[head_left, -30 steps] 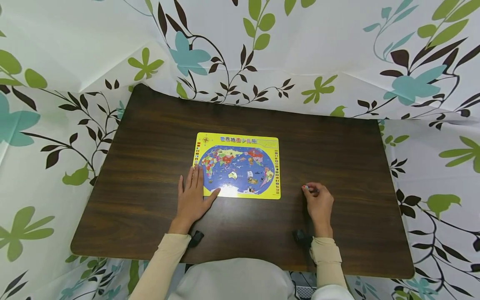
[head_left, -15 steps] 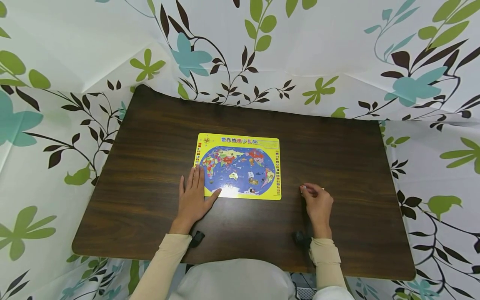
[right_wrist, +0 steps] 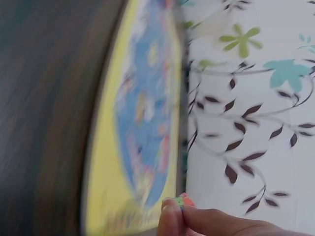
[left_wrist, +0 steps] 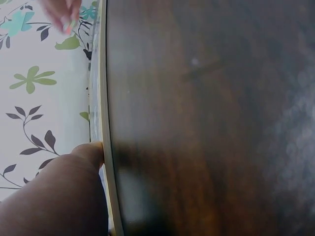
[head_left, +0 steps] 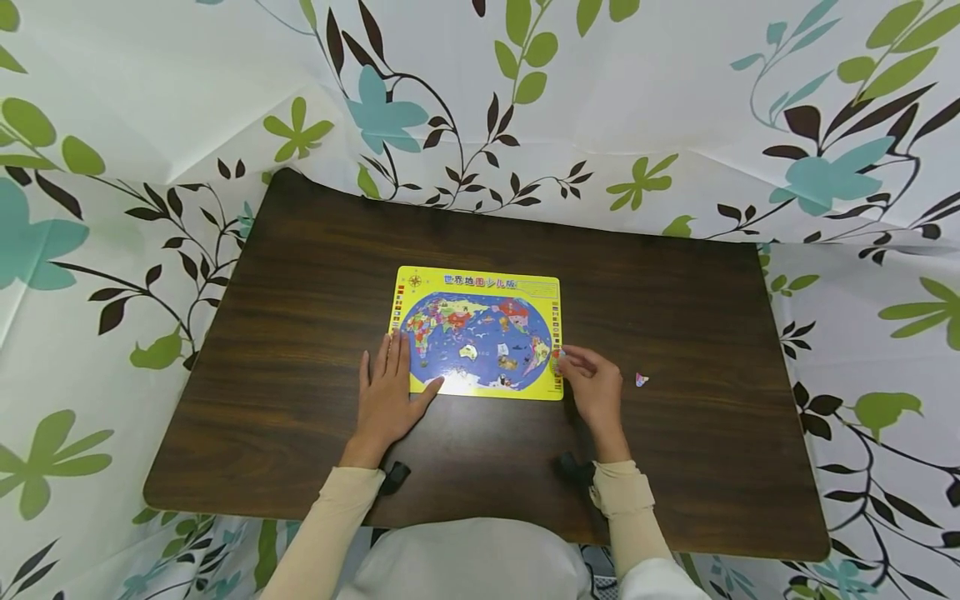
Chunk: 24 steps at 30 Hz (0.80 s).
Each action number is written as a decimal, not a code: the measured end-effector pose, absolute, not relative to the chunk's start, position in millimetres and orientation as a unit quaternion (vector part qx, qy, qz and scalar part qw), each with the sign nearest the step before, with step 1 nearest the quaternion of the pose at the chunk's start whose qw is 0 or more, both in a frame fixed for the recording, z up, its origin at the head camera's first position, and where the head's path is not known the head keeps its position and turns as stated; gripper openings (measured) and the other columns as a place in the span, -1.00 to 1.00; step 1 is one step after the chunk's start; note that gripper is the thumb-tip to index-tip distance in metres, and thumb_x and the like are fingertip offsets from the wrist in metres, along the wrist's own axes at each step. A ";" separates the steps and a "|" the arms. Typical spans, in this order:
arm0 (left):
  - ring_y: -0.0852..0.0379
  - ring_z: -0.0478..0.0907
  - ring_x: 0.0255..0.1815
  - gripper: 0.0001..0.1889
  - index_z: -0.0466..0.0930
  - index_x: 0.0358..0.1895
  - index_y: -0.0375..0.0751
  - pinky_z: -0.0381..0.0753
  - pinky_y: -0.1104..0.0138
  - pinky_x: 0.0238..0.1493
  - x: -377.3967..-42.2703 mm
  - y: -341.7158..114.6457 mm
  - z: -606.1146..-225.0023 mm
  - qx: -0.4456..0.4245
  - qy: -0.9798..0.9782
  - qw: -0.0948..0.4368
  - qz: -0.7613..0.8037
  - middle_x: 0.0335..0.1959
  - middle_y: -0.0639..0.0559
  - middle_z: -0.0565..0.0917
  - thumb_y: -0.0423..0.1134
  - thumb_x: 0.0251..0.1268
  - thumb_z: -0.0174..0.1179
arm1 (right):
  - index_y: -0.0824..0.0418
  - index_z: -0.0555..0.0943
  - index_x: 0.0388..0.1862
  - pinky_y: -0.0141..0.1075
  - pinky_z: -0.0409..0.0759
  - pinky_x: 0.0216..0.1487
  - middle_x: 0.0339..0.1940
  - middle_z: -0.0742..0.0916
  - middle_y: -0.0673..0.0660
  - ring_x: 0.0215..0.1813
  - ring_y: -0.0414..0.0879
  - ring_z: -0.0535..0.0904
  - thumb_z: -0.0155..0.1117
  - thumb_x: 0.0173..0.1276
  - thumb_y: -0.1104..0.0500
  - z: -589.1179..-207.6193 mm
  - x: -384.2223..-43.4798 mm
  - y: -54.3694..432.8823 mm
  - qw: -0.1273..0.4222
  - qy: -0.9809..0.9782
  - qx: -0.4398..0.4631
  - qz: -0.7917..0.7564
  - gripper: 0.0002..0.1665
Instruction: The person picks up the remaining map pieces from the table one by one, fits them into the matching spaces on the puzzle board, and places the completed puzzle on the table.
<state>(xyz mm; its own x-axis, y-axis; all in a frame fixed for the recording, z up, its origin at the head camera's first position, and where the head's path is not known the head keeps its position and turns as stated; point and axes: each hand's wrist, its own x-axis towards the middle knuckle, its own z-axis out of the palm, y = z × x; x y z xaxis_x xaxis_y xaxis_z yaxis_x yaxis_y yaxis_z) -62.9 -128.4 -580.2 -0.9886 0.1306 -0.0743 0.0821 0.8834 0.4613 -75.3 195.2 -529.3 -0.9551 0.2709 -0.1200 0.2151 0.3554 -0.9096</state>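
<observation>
A yellow-bordered world map puzzle board (head_left: 480, 283) lies flat on the table, its blue oval full of coloured continents. My left hand (head_left: 384, 396) rests on the board's lower left edge, fingers straight and thumb spread along the bottom rim. In the head view my right hand (head_left: 595, 392) is at the board's right edge. Between thumb and index finger it pinches a small red and green puzzle piece (right_wrist: 183, 200), mostly covered by the fingertips. A second small pink and white piece (head_left: 641, 380) lies on the table to the right of that hand.
The dark wood table (head_left: 322, 250) extends around the board on every side. Behind and beside it hangs a white curtain (head_left: 675, 83) with a leaf and flower print. Black wrist cameras sit under both wrists.
My right hand has moved left with a piece, from the table on the right to the board's edge. The second small piece now shows where that hand was. My left hand stays put.
</observation>
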 end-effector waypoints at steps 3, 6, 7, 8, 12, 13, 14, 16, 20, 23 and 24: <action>-0.08 -0.33 0.73 0.07 -0.22 0.70 -0.22 -0.47 -0.15 0.60 -62.1 -129.0 -580.3 0.054 0.969 0.053 0.234 0.72 -0.15 -0.15 0.39 0.44 0.04 | 0.39 0.74 0.07 -0.38 0.73 -0.18 -0.15 0.80 0.36 -0.23 -0.08 0.81 0.42 0.39 0.35 -523.8 -79.6 180.5 0.006 -0.803 -0.142 0.579 -0.70; -0.07 -0.34 0.73 0.07 -0.23 0.70 -0.22 -0.49 -0.14 0.60 -62.1 -129.6 -580.0 0.052 0.970 0.056 0.232 0.72 -0.14 -0.17 0.40 0.44 0.03 | 0.38 0.74 0.09 -0.41 0.72 -0.15 -0.15 0.80 0.34 -0.20 0.00 0.82 0.43 0.39 0.33 -519.6 -82.9 167.1 -0.012 -0.797 -0.136 0.588 -0.69; -0.06 -0.35 0.73 0.07 -0.23 0.70 -0.22 -0.50 -0.13 0.60 -62.3 -129.7 -580.0 0.052 0.970 0.058 0.231 0.72 -0.13 -0.17 0.40 0.44 0.02 | 0.37 0.74 0.08 -0.42 0.72 -0.15 -0.16 0.81 0.33 -0.20 0.01 0.82 0.44 0.38 0.32 -518.5 -84.2 162.2 -0.016 -0.798 -0.134 0.587 -0.69; -0.05 -0.35 0.73 0.07 -0.23 0.70 -0.22 -0.50 -0.12 0.60 -62.4 -129.6 -580.1 0.052 0.970 0.059 0.230 0.72 -0.12 -0.17 0.41 0.44 0.01 | 0.37 0.74 0.08 -0.44 0.71 -0.15 -0.16 0.81 0.33 -0.20 0.01 0.82 0.44 0.38 0.32 -517.5 -85.8 157.1 -0.020 -0.800 -0.131 0.585 -0.69; -0.04 -0.35 0.73 0.07 -0.21 0.70 -0.21 -0.50 -0.11 0.60 -63.9 -130.6 -580.8 0.052 0.972 0.055 0.224 0.73 -0.11 -0.17 0.41 0.44 0.00 | 0.40 0.74 0.06 -0.41 0.72 -0.16 -0.20 0.80 0.30 -0.20 0.01 0.81 0.46 0.36 0.31 -515.2 -94.5 130.1 -0.039 -0.800 -0.110 0.589 -0.68; -0.04 -0.34 0.73 0.07 -0.22 0.70 -0.21 -0.49 -0.11 0.61 -64.3 -131.0 -581.4 0.052 0.972 0.054 0.222 0.73 -0.10 -0.16 0.42 0.44 -0.01 | 0.40 0.74 0.06 -0.38 0.73 -0.14 -0.20 0.81 0.29 -0.20 0.01 0.81 0.46 0.36 0.30 -515.5 -97.4 122.2 -0.046 -0.800 -0.101 0.589 -0.68; -0.04 -0.33 0.73 0.06 -0.21 0.70 -0.21 -0.48 -0.11 0.61 -64.7 -131.2 -581.8 0.052 0.972 0.051 0.222 0.73 -0.10 -0.16 0.42 0.44 0.00 | 0.41 0.74 0.06 -0.35 0.74 -0.13 -0.21 0.81 0.29 -0.19 0.02 0.82 0.46 0.36 0.30 -515.8 -100.3 113.8 -0.054 -0.800 -0.090 0.591 -0.68; -0.05 -0.32 0.73 0.06 -0.20 0.70 -0.22 -0.46 -0.11 0.61 -65.3 -131.8 -582.8 0.053 0.972 0.046 0.222 0.72 -0.11 -0.15 0.41 0.44 0.00 | 0.41 0.74 0.06 -0.29 0.75 -0.10 -0.22 0.82 0.26 -0.18 0.03 0.82 0.47 0.36 0.28 -518.2 -106.0 96.6 -0.070 -0.804 -0.068 0.587 -0.67; -0.05 -0.31 0.73 0.06 -0.20 0.70 -0.23 -0.45 -0.11 0.61 -64.4 -131.9 -584.6 0.054 0.974 0.044 0.218 0.72 -0.11 -0.15 0.42 0.45 -0.01 | 0.40 0.74 0.05 -0.22 0.76 -0.11 -0.23 0.82 0.24 -0.19 0.02 0.83 0.45 0.38 0.28 -526.6 -116.3 64.0 -0.105 -0.813 -0.028 0.572 -0.68; -0.04 -0.32 0.73 0.06 -0.21 0.70 -0.22 -0.44 -0.12 0.61 -62.2 -132.0 -585.6 0.054 0.974 0.045 0.215 0.73 -0.10 -0.16 0.41 0.45 -0.01 | 0.42 0.74 0.04 -0.21 0.77 -0.15 -0.24 0.82 0.25 -0.22 0.02 0.82 0.41 0.40 0.30 -533.0 -122.0 43.4 -0.122 -0.817 -0.007 0.564 -0.71; -0.03 -0.33 0.73 0.06 -0.22 0.70 -0.21 -0.45 -0.12 0.61 -61.3 -132.1 -585.7 0.054 0.974 0.049 0.213 0.73 -0.08 -0.18 0.41 0.46 -0.02 | 0.43 0.74 0.04 -0.21 0.77 -0.16 -0.23 0.81 0.25 -0.22 0.02 0.82 0.40 0.41 0.31 -534.9 -123.4 37.6 -0.126 -0.818 -0.002 0.562 -0.72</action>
